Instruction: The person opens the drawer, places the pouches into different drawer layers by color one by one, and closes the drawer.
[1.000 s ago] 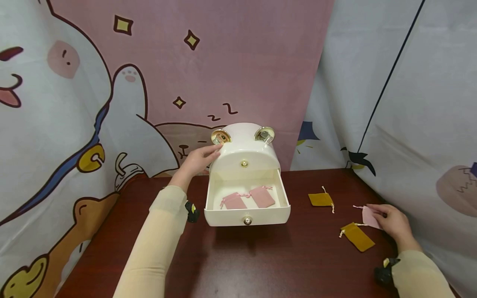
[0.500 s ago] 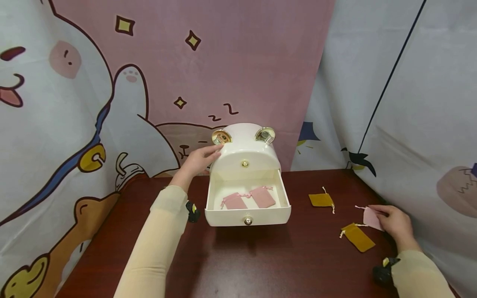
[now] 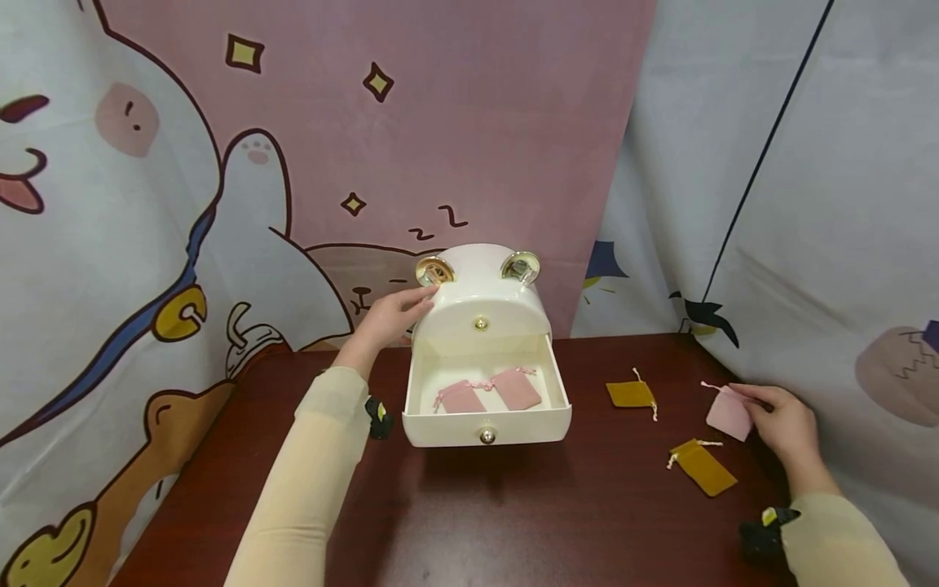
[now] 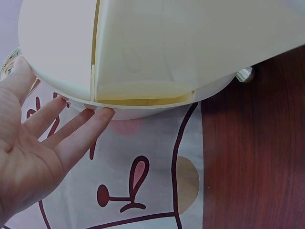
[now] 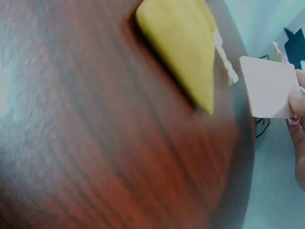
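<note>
A white drawer box (image 3: 490, 280) with two gold ear-like knobs stands at the back of the table. My left hand (image 3: 385, 324) touches its left side below the ear; in the left wrist view the fingertips (image 4: 106, 114) rest along the box's edge, fingers extended. Its lower drawer (image 3: 443, 427) is pulled out, and a pink pouch (image 3: 461, 398) and a second pink pouch (image 3: 517, 389) lie inside. Off to the right, my right hand (image 3: 786, 428) pinches another pink drawstring pouch (image 3: 729, 414) between thumb and fingers. The right wrist view shows this pouch (image 5: 269, 90) raised off the table.
A mustard drawstring pouch (image 3: 631, 395) lies right of the drawer. A second mustard pouch (image 3: 704, 468) lies nearer, just below my right hand. The dark red-brown table (image 3: 513, 522) ends against printed cloth walls at back, left and right (image 3: 807, 326).
My right hand has lifted the pink pouch up off the table beside the nearer mustard pouch, and the pouch now hangs turned. The left hand and the drawer have stayed put.
</note>
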`<state>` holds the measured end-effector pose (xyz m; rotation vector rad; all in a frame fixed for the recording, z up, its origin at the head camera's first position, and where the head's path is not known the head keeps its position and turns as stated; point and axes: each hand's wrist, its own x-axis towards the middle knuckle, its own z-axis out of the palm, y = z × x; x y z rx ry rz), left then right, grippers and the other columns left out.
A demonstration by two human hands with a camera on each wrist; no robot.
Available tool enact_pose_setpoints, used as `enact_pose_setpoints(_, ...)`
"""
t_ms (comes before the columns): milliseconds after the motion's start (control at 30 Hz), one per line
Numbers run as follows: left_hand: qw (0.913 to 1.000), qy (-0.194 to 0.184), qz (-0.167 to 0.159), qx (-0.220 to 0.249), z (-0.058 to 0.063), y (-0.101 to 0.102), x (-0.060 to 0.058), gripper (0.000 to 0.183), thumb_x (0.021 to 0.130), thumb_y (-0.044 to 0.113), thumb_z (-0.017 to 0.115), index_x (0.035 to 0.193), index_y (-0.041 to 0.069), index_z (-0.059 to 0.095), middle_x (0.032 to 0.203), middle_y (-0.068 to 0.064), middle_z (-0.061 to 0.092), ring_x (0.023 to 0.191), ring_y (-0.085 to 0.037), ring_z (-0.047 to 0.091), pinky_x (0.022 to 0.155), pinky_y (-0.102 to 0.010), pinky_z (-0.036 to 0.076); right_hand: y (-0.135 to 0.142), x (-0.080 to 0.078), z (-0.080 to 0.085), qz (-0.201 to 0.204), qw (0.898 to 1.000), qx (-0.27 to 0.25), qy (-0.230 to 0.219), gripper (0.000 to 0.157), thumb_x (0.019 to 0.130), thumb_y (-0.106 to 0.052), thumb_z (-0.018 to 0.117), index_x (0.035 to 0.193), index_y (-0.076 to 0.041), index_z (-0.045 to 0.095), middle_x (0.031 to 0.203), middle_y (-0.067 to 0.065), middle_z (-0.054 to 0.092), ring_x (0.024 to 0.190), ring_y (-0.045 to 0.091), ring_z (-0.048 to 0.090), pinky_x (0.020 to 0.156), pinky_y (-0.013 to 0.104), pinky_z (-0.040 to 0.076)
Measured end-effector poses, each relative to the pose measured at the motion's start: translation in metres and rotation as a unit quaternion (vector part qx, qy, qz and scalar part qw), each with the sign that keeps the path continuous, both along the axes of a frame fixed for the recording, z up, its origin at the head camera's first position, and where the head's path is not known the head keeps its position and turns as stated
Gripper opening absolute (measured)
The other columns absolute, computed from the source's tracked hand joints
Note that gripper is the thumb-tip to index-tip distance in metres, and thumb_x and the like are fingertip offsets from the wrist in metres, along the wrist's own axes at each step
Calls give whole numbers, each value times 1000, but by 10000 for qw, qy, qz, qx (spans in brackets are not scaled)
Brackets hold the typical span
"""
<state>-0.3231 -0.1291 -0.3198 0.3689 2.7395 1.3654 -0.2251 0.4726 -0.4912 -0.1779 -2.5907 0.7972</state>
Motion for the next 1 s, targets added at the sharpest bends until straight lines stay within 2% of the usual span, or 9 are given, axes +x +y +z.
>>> enact_pose_setpoints(100, 10000, 6, -3, -20, 0, 0, 0, 48, 100, 46, 54, 147, 37, 49, 149, -7, 46, 115, -31, 60, 77, -42, 60, -5, -2, 7, 18, 9999, -6, 146, 27, 99, -10, 60, 122, 3, 68, 120, 29, 61, 111, 47, 51, 88, 64, 41)
enact_pose_setpoints(167, 10000, 4, 5, -24, 0, 0, 0, 48, 100, 46, 54, 147, 37, 49, 149, -7, 46, 115, -31, 60, 77, -42, 60, -10, -4, 12, 16, 9997, 71, 237, 26, 99, -10, 60, 121, 1, 69, 119, 26, 61, 111, 44, 52, 89, 60, 42)
enact_pose_setpoints(267, 10000, 4, 8, -22, 0, 0, 0, 47, 100, 46, 54, 147, 37, 49, 149, -6, 46, 115, -31, 60, 78, -42, 60, -15, -8, 18, 102, 9985, 235, 491, 24, 97, -7, 62, 118, -2, 71, 115, 22, 64, 106, 38, 54, 85, 40, 45)
enact_pose_setpoints(333, 10000, 7, -5, -27, 0, 0, 0, 48, 101, 46, 54, 147, 37, 49, 149, -7, 46, 115, -31, 60, 78, -42, 60, -20, -10, 22, 187, 9971, 295, 677, 22, 96, -5, 64, 116, -3, 73, 112, 20, 66, 99, 30, 55, 77, 28, 41)
enact_pose_setpoints(467, 10000, 25, -6, -50, -1, 0, -1, 47, 101, 46, 54, 147, 37, 49, 149, -7, 46, 115, -31, 60, 77, -41, 60, -34, -13, 31, 362, 9938, 308, 1005, 22, 92, -2, 68, 113, -5, 75, 107, 19, 68, 93, 21, 53, 72, 14, 34)
enact_pose_setpoints(567, 10000, 32, 16, -53, -1, -1, -1, 47, 100, 46, 54, 147, 37, 49, 149, -6, 47, 115, -30, 60, 77, -40, 60, -46, -14, 38, 473, 9925, 300, 1090, 23, 92, -1, 68, 113, -5, 75, 107, 19, 67, 97, 27, 54, 74, 17, 35)
enact_pose_setpoints(633, 10000, 28, -9, -42, -2, -1, -1, 47, 101, 46, 54, 147, 37, 49, 149, -6, 46, 116, -30, 60, 77, -41, 60, -54, -16, 41, 575, 9919, 263, 1101, 23, 92, 1, 67, 113, -5, 75, 108, 20, 67, 100, 34, 55, 76, 23, 37)
enact_pose_setpoints(733, 10000, 35, -31, -44, -1, -1, -1, 47, 101, 46, 54, 147, 37, 49, 149, -6, 46, 115, -31, 60, 77, -41, 60, -66, -18, 46, 732, 9908, 212, 1119, 24, 91, 3, 68, 113, -4, 75, 108, 20, 67, 101, 36, 56, 76, 28, 39)
enact_pose_setpoints(1000, 10000, 40, -33, -72, 0, -1, 0, 48, 101, 46, 54, 147, 37, 49, 149, -6, 46, 114, -31, 61, 77, -41, 60, -101, -26, 61, 1228, 9834, 176, 1327, 28, 88, 8, 70, 110, -7, 77, 102, 13, 68, 95, 29, 57, 75, 9, 36)
